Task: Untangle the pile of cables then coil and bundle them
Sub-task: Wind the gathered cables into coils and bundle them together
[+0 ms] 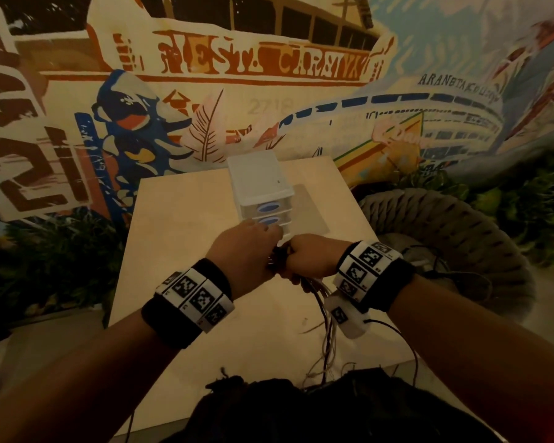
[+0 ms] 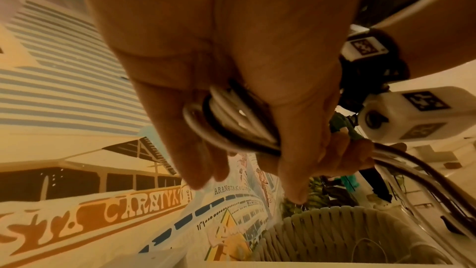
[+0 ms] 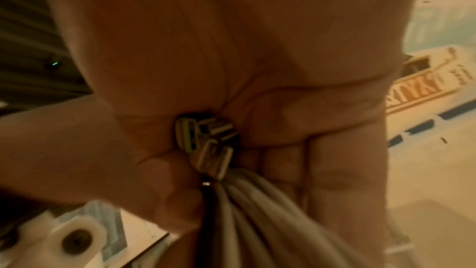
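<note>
Gripping the cables (image 3: 247,211) in a closed fist, the right hand (image 1: 311,255) meets the left hand (image 1: 248,247) knuckle to knuckle above the table (image 1: 179,219). Left fingers (image 2: 180,129) curl round looped white and black strands. Connector plugs (image 3: 206,140) protrude from the right fist; loose lengths hang below it. A drawer unit (image 1: 259,183) stands just beyond both hands.

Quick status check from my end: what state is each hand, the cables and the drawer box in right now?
Left hand: grips looped cables.
Right hand: fist closed round the cable ends.
Cables: gathered in loops, loose lengths hanging off the table edge.
Plugs: bunched together in the right grip.
Drawer box: upright; visible drawers look closed.
</note>
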{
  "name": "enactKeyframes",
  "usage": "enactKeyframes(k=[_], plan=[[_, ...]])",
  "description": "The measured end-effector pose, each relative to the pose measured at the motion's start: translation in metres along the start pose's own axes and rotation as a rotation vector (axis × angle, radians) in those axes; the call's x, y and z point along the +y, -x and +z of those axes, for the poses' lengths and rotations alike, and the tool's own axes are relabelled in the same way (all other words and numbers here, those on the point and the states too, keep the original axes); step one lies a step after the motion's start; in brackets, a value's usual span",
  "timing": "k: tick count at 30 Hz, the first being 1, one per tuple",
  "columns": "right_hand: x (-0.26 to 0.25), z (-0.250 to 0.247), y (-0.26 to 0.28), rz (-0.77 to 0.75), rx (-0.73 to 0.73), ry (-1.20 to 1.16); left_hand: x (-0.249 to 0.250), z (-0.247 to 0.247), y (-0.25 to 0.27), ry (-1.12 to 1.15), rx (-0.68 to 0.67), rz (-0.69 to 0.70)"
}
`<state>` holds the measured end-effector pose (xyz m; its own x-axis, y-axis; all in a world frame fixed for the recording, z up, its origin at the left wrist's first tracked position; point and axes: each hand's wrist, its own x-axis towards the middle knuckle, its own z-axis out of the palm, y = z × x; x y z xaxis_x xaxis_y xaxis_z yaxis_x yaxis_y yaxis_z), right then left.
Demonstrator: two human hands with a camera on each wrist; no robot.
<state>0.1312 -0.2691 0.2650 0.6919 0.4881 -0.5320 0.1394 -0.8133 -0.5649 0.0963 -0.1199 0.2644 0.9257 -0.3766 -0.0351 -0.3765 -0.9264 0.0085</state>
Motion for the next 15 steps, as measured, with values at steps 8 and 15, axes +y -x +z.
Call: enactKeyframes(k=[8, 15], plan=[[0.004, 0.000, 0.003, 0.043, -0.117, 0.045, 0.013, 0.006, -0.001, -0.119, -0.322, 0.059], [0.009, 0.013, -0.002, -0.020, -0.026, 0.179, 0.004, 0.002, -0.004, -0.072, -0.293, 0.093]])
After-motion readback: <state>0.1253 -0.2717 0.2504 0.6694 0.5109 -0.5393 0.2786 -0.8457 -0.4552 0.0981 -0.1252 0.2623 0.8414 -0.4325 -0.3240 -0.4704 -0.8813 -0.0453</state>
